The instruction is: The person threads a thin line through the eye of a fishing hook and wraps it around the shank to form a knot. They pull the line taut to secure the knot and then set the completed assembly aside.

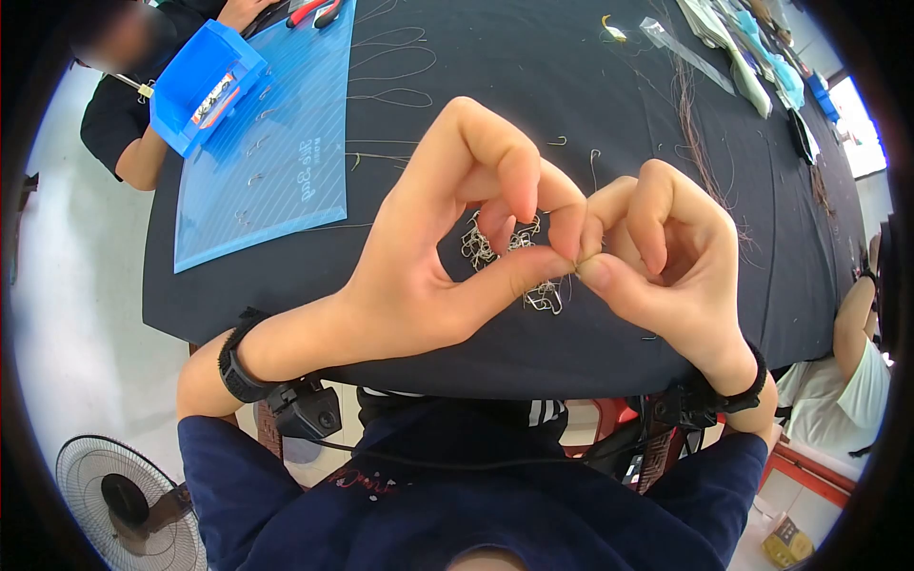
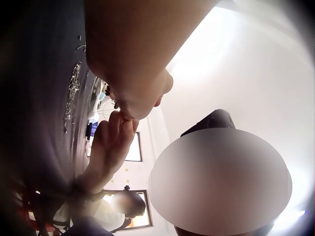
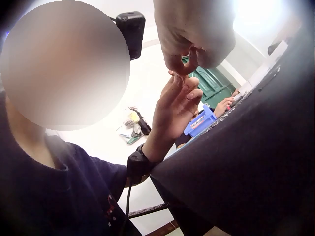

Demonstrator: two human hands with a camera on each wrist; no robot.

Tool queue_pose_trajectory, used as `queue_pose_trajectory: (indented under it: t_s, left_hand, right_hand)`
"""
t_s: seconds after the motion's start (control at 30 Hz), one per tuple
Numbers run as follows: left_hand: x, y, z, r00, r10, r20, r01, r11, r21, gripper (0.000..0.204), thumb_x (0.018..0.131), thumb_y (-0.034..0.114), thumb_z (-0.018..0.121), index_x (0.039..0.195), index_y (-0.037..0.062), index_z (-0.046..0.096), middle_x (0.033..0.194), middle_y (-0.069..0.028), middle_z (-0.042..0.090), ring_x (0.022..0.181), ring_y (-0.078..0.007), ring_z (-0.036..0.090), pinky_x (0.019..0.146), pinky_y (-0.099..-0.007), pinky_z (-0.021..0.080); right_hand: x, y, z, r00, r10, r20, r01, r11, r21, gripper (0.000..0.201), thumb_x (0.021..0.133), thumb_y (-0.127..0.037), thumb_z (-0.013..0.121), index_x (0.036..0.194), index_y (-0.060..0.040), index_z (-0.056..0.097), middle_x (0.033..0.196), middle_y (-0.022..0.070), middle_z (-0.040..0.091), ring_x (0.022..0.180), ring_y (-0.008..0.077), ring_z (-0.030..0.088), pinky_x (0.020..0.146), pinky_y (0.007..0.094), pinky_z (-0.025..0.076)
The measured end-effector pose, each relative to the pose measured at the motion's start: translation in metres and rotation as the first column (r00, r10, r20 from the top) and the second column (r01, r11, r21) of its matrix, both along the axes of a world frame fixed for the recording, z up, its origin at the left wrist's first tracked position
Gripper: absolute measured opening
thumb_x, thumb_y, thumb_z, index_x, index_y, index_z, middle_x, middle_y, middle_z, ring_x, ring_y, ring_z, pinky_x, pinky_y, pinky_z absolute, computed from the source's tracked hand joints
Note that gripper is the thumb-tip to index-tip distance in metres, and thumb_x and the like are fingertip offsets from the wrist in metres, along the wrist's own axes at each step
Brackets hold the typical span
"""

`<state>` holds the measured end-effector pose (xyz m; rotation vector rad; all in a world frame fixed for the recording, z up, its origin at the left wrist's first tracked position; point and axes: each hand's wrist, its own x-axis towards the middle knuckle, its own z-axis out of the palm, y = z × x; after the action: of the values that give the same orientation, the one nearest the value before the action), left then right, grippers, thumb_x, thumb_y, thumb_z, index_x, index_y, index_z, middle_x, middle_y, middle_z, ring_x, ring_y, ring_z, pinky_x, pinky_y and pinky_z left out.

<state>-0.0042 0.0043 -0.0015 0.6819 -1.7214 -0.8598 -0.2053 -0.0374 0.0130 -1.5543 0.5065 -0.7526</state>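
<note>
A: Currently, what is the status of the work?

B: Judged as mid-process. The left hand (image 1: 419,276) and right hand (image 1: 666,262) meet fingertip to fingertip above the tangled heap of small silver metal hooks (image 1: 509,262). Both pinch something fine at the contact point; the item is too small to identify. The heap on the cloth looks largely unsorted.

A: Surface and room?

B: A round table under black cloth (image 1: 533,95) carries a translucent blue plastic sheet (image 1: 276,152), a blue plastic bin (image 1: 205,86) and loose thin wire strands (image 1: 700,143). A white pedestal fan (image 1: 124,504) stands on the pale floor; other people sit at the table's edge.
</note>
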Motion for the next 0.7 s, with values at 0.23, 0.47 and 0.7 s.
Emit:
queue_pose_trajectory:
  t_s: [0.23, 0.47, 0.7]
  left_hand:
    - [0.0019, -0.0010, 0.0000, 0.999, 0.041, 0.035, -0.039, 0.997, -0.069, 0.041, 0.077, -0.006, 0.066, 0.092, 0.0109, 0.032, 0.081, -0.0099, 0.062, 0.066, -0.0077, 0.041, 0.058, -0.0191, 0.035]
    - [0.0037, -0.0009, 0.0016, 0.992, 0.083, 0.090, -0.073, 0.991, -0.114, 0.040, 0.076, -0.009, 0.065, 0.090, 0.0105, 0.033, 0.082, -0.0104, 0.063, 0.066, -0.0076, 0.040, 0.057, -0.0189, 0.035]
    - [0.0041, -0.0001, 0.0026, 0.990, 0.084, 0.111, -0.069, 0.989, -0.132, 0.040, 0.076, -0.009, 0.065, 0.089, 0.0107, 0.033, 0.083, -0.0108, 0.064, 0.066, -0.0075, 0.039, 0.058, -0.0191, 0.035]
  right_hand:
    - [-0.0018, 0.0031, 0.0053, 0.993, -0.104, -0.058, 0.083, 0.953, -0.291, 0.027, 0.075, 0.008, 0.064, 0.076, -0.0074, 0.042, 0.086, 0.0134, 0.060, 0.070, 0.0082, 0.052, 0.064, 0.0199, 0.043]
    - [-0.0020, 0.0051, 0.0076, 0.991, -0.113, -0.074, 0.085, 0.946, -0.313, 0.027, 0.076, 0.008, 0.064, 0.078, -0.0071, 0.042, 0.087, 0.0137, 0.060, 0.070, 0.0071, 0.051, 0.064, 0.0196, 0.042]
    - [-0.0025, 0.0040, 0.0060, 0.993, -0.087, -0.081, 0.052, 0.934, -0.354, 0.028, 0.074, 0.010, 0.063, 0.077, -0.0071, 0.041, 0.087, 0.0144, 0.061, 0.069, 0.0074, 0.052, 0.063, 0.0200, 0.043]
